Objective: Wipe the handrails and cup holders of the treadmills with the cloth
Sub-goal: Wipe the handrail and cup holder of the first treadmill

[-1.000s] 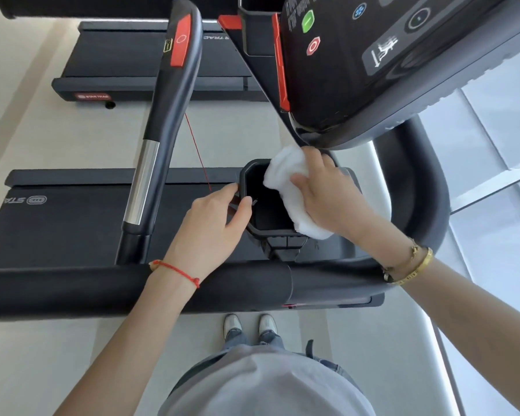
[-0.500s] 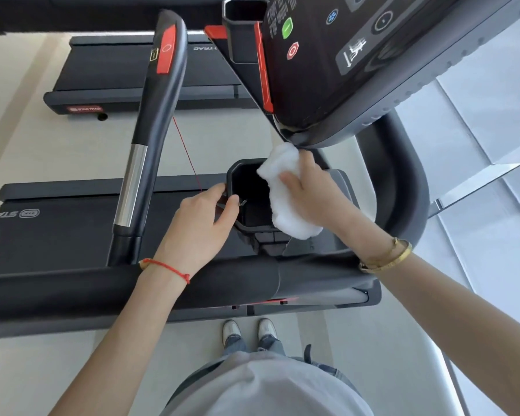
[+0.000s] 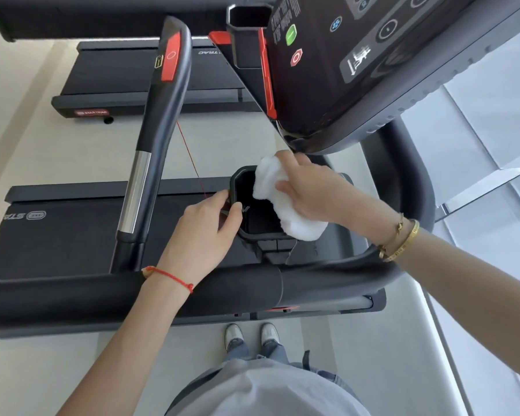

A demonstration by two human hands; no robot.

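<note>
A black cup holder [image 3: 254, 217] hangs below the treadmill console, open at the top. My left hand [image 3: 206, 232] grips its left rim, thumb over the edge. My right hand [image 3: 309, 190] holds a white cloth [image 3: 282, 202] and presses it against the holder's right rim and inner wall. A black padded handrail [image 3: 222, 291] runs across in front of me, under both forearms, and curves up at the right [image 3: 415, 187]. A second handrail [image 3: 159, 115] with a red patch and a silver band rises at the left.
The console [image 3: 357, 61] with green and red buttons overhangs the cup holder closely. Another cup holder [image 3: 246, 31] sits at the top. The treadmill belt [image 3: 57, 235] lies below, a second treadmill [image 3: 117, 82] beyond. A red cord [image 3: 189, 159] hangs down. My shoes [image 3: 251, 334] stand on pale floor.
The cloth and my right hand have shifted slightly along the holder's right rim. My left hand keeps its grip on the left rim. The camera has tilted a little.
</note>
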